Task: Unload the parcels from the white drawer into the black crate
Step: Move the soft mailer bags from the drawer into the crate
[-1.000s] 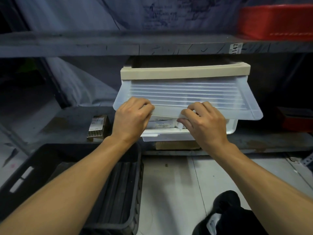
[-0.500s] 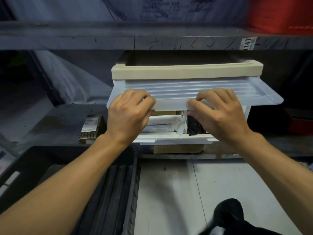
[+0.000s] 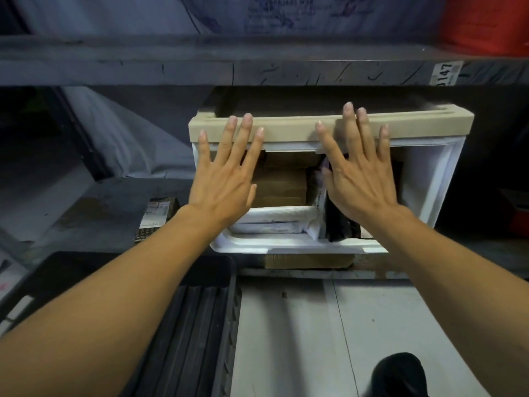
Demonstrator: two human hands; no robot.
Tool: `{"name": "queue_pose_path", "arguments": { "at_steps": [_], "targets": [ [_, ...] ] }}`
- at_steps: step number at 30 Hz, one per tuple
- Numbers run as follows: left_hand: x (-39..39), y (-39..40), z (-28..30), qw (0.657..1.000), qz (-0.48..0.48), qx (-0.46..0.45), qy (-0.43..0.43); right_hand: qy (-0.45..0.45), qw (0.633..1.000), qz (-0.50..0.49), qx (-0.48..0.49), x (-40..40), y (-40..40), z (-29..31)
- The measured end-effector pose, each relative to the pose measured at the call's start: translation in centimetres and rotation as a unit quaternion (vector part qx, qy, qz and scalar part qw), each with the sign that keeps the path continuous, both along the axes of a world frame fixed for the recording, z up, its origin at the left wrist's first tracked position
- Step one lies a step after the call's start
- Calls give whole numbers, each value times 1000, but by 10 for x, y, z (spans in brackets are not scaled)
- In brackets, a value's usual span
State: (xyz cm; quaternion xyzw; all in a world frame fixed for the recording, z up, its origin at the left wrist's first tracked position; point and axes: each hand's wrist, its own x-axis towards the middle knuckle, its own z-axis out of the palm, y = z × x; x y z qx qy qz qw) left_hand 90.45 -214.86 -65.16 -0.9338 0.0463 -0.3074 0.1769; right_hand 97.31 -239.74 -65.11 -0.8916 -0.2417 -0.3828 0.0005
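The white drawer (image 3: 289,245) sits on the lower shelf with its front flap lifted out of sight under a beige top rim (image 3: 289,130). Inside lie a brown cardboard parcel (image 3: 282,181), a white padded parcel (image 3: 272,222) and a black parcel (image 3: 340,227). My left hand (image 3: 226,170) and my right hand (image 3: 357,173) are spread flat with straight fingers in front of the opening, fingertips over the beige rim, holding nothing. The black crate (image 3: 197,316) stands on the floor at the lower left, partly hidden by my left forearm.
A small labelled box (image 3: 156,216) lies on the shelf left of the drawer. A flat cardboard piece (image 3: 309,260) sits under the drawer. Above runs a dark shelf board (image 3: 257,67) with a red bin (image 3: 486,21). Grey floor (image 3: 315,339) lies right of the crate.
Both hands let go of the translucent flap they were gripping and now spread open. The flap has swung up out of view, exposing the parcels.
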Motion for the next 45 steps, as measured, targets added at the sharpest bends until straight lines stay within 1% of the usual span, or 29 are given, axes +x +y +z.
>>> {"name": "queue_pose_path", "arguments": {
  "at_steps": [5,10,12,14,15,16,17,18,20,21,22,24,26,29,32,34,37,40,43,44,45],
  "targets": [
    [14,-3,-2,1000,13,-3,-1,0,1000,-12,-15,17,-1,1],
    [8,-3,3,1000,-6,-27,7,9,1000,7,-10,16,0,1],
    [-3,-1,1,997,-37,-63,-3,2,999,28,21,7,-2,0],
    [-16,5,-11,990,-112,-81,-27,-52,992,97,59,-10,-3,-10],
    [-23,9,-20,984,-156,-80,-24,-71,985,144,69,-20,-3,-17],
    [-29,12,-30,980,-186,-75,-3,-60,978,188,67,-28,-2,-28],
    [-34,14,-39,977,-199,-73,28,-13,975,218,52,-36,1,-36],
    [-38,15,-46,975,-198,-80,58,61,971,227,31,-42,6,-43],
    [-45,15,-56,973,-170,-132,86,227,957,183,-2,-46,17,-53],
    [-48,15,-58,970,-151,-170,89,281,949,144,-4,-44,23,-55],
    [-50,14,-59,965,-133,-207,93,304,947,107,3,-41,28,-57],
    [-52,14,-59,953,-104,-265,106,305,950,66,24,-34,38,-56],
    [-52,14,-57,943,-88,-300,115,300,951,59,40,-31,45,-52],
    [-52,15,-51,929,-86,-348,92,263,954,99,101,-34,46,-43],
    [-53,16,-42,919,-89,-382,33,220,948,156,167,-44,38,-28],
    [-55,15,-31,896,-94,-434,-2,211,944,167,190,-53,31,-15],
    [-62,11,-11,845,-110,-524,-13,234,933,170,214,-68,22,14],
    [-69,12,3,810,-122,-574,4,229,932,165,225,-82,14,46],
    [-79,16,16,761,-175,-623,41,217,915,196,278,-98,10,79],
    [-83,19,20,752,-194,-629,47,216,909,207,292,-103,10,88],
    [-89,22,24,750,-206,-627,51,215,902,217,305,-108,10,96]
  ]
}}
